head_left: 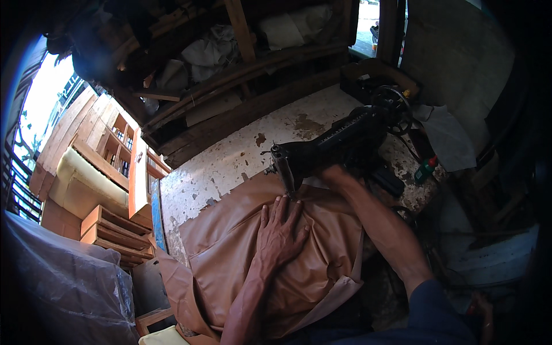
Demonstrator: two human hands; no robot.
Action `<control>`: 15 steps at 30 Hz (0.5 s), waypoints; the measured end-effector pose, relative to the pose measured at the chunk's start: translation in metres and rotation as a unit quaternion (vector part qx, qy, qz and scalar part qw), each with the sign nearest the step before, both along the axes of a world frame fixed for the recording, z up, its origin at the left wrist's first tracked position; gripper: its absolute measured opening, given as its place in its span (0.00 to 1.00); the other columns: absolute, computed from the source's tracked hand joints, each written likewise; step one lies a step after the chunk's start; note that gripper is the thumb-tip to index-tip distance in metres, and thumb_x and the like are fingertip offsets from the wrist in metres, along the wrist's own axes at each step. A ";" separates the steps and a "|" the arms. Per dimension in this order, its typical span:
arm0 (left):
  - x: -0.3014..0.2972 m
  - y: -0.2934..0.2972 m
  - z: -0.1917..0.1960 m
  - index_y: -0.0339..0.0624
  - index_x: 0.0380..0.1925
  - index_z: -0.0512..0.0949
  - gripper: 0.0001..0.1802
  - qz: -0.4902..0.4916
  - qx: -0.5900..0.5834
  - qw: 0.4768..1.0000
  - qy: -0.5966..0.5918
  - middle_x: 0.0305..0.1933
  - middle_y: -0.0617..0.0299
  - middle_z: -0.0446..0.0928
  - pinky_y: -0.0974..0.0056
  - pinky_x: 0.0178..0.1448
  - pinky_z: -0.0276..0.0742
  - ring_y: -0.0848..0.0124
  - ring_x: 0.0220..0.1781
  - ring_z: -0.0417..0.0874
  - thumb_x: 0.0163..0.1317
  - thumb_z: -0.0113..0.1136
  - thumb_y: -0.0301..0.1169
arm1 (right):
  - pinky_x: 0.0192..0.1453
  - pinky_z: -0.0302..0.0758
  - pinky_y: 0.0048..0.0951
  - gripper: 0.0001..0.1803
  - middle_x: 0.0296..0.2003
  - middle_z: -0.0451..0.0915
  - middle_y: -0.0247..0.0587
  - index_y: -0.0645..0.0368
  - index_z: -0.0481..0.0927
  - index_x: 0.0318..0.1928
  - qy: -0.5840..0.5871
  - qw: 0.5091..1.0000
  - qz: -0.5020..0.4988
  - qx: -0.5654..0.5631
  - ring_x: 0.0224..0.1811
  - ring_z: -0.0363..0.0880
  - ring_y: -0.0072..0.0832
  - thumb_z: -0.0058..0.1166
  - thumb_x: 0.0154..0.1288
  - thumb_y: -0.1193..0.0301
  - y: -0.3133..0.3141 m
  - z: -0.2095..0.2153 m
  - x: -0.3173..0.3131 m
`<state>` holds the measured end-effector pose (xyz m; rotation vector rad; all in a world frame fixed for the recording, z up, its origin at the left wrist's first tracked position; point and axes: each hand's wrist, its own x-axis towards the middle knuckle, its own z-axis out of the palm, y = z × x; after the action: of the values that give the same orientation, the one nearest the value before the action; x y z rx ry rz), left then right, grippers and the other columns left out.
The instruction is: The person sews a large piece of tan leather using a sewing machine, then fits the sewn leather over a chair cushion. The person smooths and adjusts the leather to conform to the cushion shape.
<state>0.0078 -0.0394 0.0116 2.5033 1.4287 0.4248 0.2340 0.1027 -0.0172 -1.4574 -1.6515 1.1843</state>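
A large sheet of brown leather-like fabric [224,241] lies bunched and creased over the front of the worktable. Its lighter underside shows at the lower right edge. A black sewing machine [322,149] stands on the table, its needle end above the fabric's far part. My left hand [280,233] rests flat on the fabric, fingers spread, with the fingertips just short of the needle area. Under the machine's arm reaches my right hand [333,177], at the fabric's far right edge; its fingers are hidden behind the machine.
The worktable [201,178] has a worn white top. A green bottle with a red cap [426,170] stands at the right, near a white cloth [445,135]. Behind are a box [374,75] and wooden shelves [230,75]. Wooden furniture [109,149] and plastic sheeting [69,276] are at left.
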 end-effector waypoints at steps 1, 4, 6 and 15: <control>-0.001 0.001 0.000 0.49 0.81 0.67 0.38 -0.001 -0.001 1.000 0.000 0.85 0.40 0.60 0.37 0.91 0.42 0.46 0.89 0.55 0.77 0.55 0.54 | 0.72 0.75 0.52 0.22 0.61 0.85 0.46 0.48 0.84 0.64 0.078 0.996 -0.011 -0.029 0.65 0.82 0.53 0.57 0.76 0.56 0.011 -0.005 0.001; -0.001 0.003 0.002 0.49 0.81 0.67 0.38 -0.003 0.004 1.000 0.006 0.85 0.40 0.60 0.38 0.91 0.43 0.46 0.89 0.55 0.77 0.55 0.54 | 0.72 0.74 0.52 0.22 0.61 0.85 0.46 0.48 0.84 0.63 0.046 0.999 0.002 0.019 0.64 0.82 0.53 0.56 0.76 0.56 0.033 -0.017 -0.008; -0.001 0.002 0.002 0.50 0.81 0.68 0.38 0.000 0.002 1.000 0.008 0.85 0.40 0.60 0.39 0.91 0.43 0.46 0.89 0.55 0.77 0.55 0.55 | 0.72 0.74 0.52 0.22 0.61 0.85 0.46 0.48 0.84 0.63 0.010 0.998 0.008 0.067 0.64 0.82 0.53 0.56 0.76 0.55 0.035 -0.021 -0.017; -0.002 0.004 0.001 0.50 0.81 0.67 0.39 -0.008 -0.003 1.000 0.020 0.86 0.39 0.58 0.39 0.91 0.42 0.45 0.90 0.54 0.76 0.54 0.55 | 0.73 0.72 0.52 0.22 0.61 0.85 0.46 0.48 0.84 0.63 -0.270 0.921 0.192 0.206 0.64 0.82 0.51 0.56 0.75 0.53 -0.022 0.015 -0.008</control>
<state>0.0058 -0.0356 0.0131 2.5296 1.4223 0.3700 0.2264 0.0809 -0.0022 -1.2815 -2.4754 0.5627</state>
